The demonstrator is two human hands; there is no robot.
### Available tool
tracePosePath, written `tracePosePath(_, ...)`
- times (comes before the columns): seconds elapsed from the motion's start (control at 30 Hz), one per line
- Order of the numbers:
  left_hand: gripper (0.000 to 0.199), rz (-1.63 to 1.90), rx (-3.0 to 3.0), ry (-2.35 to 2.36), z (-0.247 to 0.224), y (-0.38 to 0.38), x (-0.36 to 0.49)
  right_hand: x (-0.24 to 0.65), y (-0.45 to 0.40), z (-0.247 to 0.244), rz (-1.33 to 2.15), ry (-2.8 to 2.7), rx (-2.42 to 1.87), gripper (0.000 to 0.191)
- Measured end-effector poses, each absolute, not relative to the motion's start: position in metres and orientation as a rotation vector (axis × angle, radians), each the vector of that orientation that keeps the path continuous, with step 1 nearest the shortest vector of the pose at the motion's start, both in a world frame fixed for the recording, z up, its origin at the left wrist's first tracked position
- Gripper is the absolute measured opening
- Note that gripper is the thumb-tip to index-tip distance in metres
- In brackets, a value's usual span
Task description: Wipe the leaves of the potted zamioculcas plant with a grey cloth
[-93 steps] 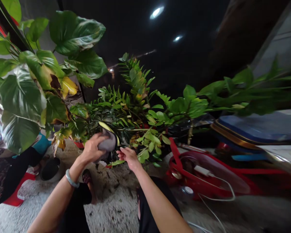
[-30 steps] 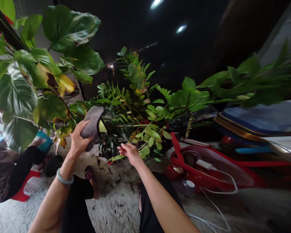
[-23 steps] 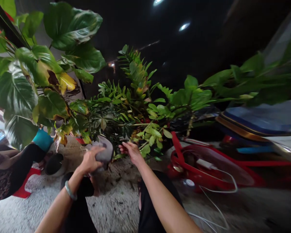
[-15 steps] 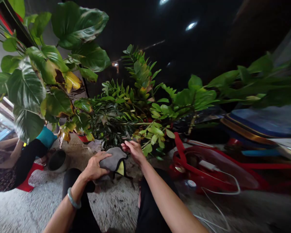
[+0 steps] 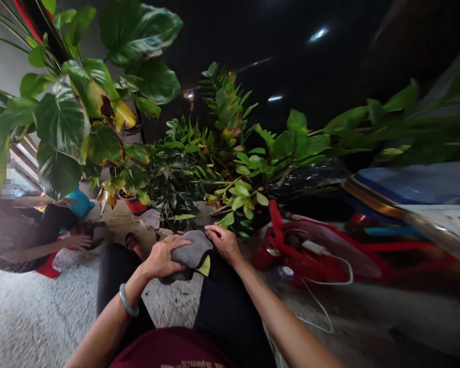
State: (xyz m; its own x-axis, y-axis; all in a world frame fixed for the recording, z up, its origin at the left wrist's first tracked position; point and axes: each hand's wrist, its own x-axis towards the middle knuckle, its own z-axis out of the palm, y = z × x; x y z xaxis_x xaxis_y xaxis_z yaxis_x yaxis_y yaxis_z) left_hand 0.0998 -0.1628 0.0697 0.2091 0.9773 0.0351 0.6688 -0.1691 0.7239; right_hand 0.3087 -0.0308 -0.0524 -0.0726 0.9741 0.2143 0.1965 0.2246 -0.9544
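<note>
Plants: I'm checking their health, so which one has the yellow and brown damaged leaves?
The big-leaved plant at upper left: a yellow leaf with brown patches beside it. The small-leaved plants in the middle look mostly green.

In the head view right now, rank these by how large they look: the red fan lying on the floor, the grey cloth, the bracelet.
1. Red fan, clearly the largest.
2. Grey cloth, gripped by the left hand and touched by the right hand.
3. Bracelet, smallest, though nearest the camera.
</note>
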Motion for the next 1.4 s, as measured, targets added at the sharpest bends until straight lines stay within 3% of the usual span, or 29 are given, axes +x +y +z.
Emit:
tracePosePath(0.27,0.071,0.697,1.925,1.501,0.066,-0.17,0.104,0.32,-0.043,-0.064,0.786,-1.589,-1.297,0.022)
tracePosePath(0.87,0.069,0.67,1.977,1.444,0.056,-0.176,0.11,0.335,-0.038,-0.073,0.734,-1.609,-1.338,0.033)
tracePosePath(1.1,0.071,0.66,2.01,1.442,0.081,-0.161,0.108,0.334,-0.038,-0.074,0.731,-1.584,-1.322,0.032)
tracePosePath(1.4,0.069,0.992,2.034,1.501,0.126,-0.128,0.083,0.337,-0.04,-0.069,0.685,-1.568,-1.402,0.034)
